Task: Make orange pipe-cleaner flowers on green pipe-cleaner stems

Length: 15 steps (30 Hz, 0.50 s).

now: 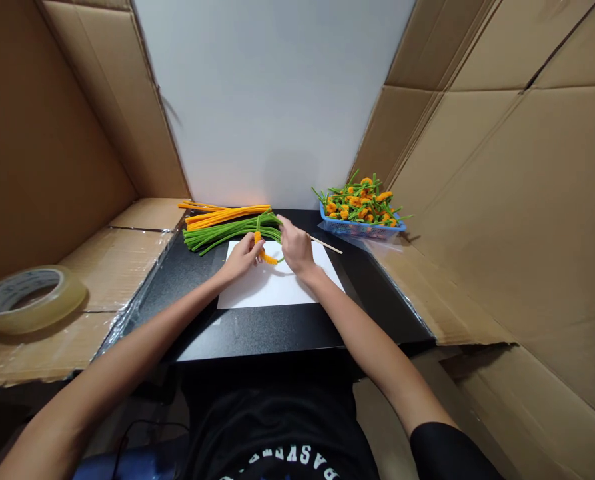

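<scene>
Over a white sheet of paper (pixel 272 293), my left hand (pixel 244 259) is closed on a curved, coiled orange pipe cleaner (pixel 268 259). A green pipe cleaner (pixel 258 223) sticks up from the top of this coil, and a short green end shows at its lower tip. That end leads toward my right hand (pixel 297 247), whose fingers are closed around it; their tips are partly hidden. Just behind both hands lies a bundle of green pipe cleaners (pixel 217 233), with orange pipe cleaners (pixel 227 215) behind it.
A blue basket (pixel 362 230) at the back right holds several orange and green pipe-cleaner pieces. A thin pale stick (pixel 330 247) lies beside my right hand. To the left, a roll of clear tape (pixel 32 300) rests on cardboard. Cardboard walls (pixel 517 187) flank the black table (pixel 257 337).
</scene>
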Tool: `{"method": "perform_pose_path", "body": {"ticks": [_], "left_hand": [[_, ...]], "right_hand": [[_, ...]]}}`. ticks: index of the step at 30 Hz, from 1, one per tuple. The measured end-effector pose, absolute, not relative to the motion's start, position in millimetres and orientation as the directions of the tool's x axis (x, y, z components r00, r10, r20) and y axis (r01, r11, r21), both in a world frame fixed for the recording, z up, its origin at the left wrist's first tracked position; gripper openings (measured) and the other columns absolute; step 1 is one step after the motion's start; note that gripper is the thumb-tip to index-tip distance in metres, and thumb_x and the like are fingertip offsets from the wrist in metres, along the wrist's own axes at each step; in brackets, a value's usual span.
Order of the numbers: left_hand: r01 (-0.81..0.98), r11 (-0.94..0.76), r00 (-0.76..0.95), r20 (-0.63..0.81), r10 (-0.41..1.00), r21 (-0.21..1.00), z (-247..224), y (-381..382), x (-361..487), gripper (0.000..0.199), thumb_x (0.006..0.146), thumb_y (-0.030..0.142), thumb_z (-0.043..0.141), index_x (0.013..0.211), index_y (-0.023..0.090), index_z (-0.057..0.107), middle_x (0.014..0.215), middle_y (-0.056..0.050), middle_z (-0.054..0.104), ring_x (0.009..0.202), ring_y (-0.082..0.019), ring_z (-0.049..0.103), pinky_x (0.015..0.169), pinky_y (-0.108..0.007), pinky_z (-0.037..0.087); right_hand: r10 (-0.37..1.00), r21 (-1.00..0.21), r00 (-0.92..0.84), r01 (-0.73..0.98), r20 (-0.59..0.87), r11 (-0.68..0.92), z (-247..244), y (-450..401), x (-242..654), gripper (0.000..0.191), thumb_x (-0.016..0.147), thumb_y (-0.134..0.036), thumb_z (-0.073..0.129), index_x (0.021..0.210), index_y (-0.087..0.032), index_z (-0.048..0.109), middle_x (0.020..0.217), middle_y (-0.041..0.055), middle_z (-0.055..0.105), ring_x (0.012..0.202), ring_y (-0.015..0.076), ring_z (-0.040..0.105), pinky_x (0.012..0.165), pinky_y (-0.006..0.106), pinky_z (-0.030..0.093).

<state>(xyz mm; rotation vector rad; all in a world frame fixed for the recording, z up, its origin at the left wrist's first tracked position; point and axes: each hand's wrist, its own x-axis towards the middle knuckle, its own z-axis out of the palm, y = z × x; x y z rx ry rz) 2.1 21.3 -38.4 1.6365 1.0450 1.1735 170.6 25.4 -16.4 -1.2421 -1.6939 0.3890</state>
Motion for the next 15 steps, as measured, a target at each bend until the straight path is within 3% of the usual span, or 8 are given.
{"method": "perform_pose_path", "body": {"ticks": [2, 5, 9, 12, 15], "left_hand": [[0.272, -0.389, 0.238, 0.330, 0.913, 0.880, -41, 19, 2, 0.018, 0.093, 0.035, 0.059, 0.085, 0.020, 0.052, 0.065, 0.003, 0.055, 0.056, -0.013, 0.053, 0.054, -0.021, 0.038], [0.484, -0.458, 0.240, 0.390, 0.889, 0.746, -42, 16, 0, 0.012, 0.093, 0.026, 0.056, 0.083, 0.022, 0.050, 0.066, 0.001, 0.056, 0.059, -0.016, 0.052, 0.058, -0.024, 0.032], [0.745, -0.406, 0.285, 0.297, 0.911, 0.530, -39, 15, -2, 0.004, 0.094, 0.022, 0.048, 0.095, 0.022, 0.052, 0.077, -0.003, 0.063, 0.069, -0.021, 0.059, 0.061, -0.027, 0.031], [0.872, -0.370, 0.309, 0.226, 0.924, 0.320, -35, 17, -6, 0.014, 0.097, 0.023, 0.040, 0.105, 0.021, 0.052, 0.086, -0.008, 0.068, 0.075, -0.025, 0.062, 0.062, -0.029, 0.032], [0.906, -0.373, 0.323, 0.240, 0.915, 0.200, -34, 20, -12, 0.020, 0.100, 0.025, 0.035, 0.109, 0.020, 0.052, 0.094, -0.010, 0.070, 0.077, -0.026, 0.064, 0.063, -0.030, 0.033]], "right_hand": [[0.867, -0.681, -0.053, 0.595, 0.496, 0.426, -18, 25, 168, 0.031, 0.096, -0.031, 0.057, 0.125, -0.024, 0.068, 0.085, 0.0109, 0.074, 0.087, 0.0288, 0.067, 0.081, 0.034, 0.042], [0.867, -0.592, -0.051, 0.711, 0.496, 0.380, -17, 21, 164, 0.036, 0.100, -0.038, 0.052, 0.130, -0.020, 0.062, 0.073, 0.0110, 0.072, 0.079, 0.0289, 0.069, 0.076, 0.032, 0.041], [0.894, -0.321, -0.141, 0.900, 0.426, 0.295, -10, 11, 160, 0.039, 0.107, -0.037, 0.031, 0.128, -0.019, 0.059, 0.085, 0.0138, 0.075, 0.082, 0.0284, 0.071, 0.073, 0.030, 0.041], [0.916, -0.123, -0.245, 0.947, 0.317, 0.296, -5, 7, 160, 0.034, 0.106, -0.029, 0.031, 0.120, -0.025, 0.061, 0.097, 0.0106, 0.076, 0.088, 0.0268, 0.072, 0.075, 0.029, 0.042], [0.926, -0.030, -0.272, 0.957, 0.261, 0.290, -4, 8, 162, 0.032, 0.104, -0.021, 0.032, 0.120, -0.027, 0.059, 0.100, 0.0086, 0.076, 0.089, 0.0250, 0.072, 0.074, 0.029, 0.043]]}}
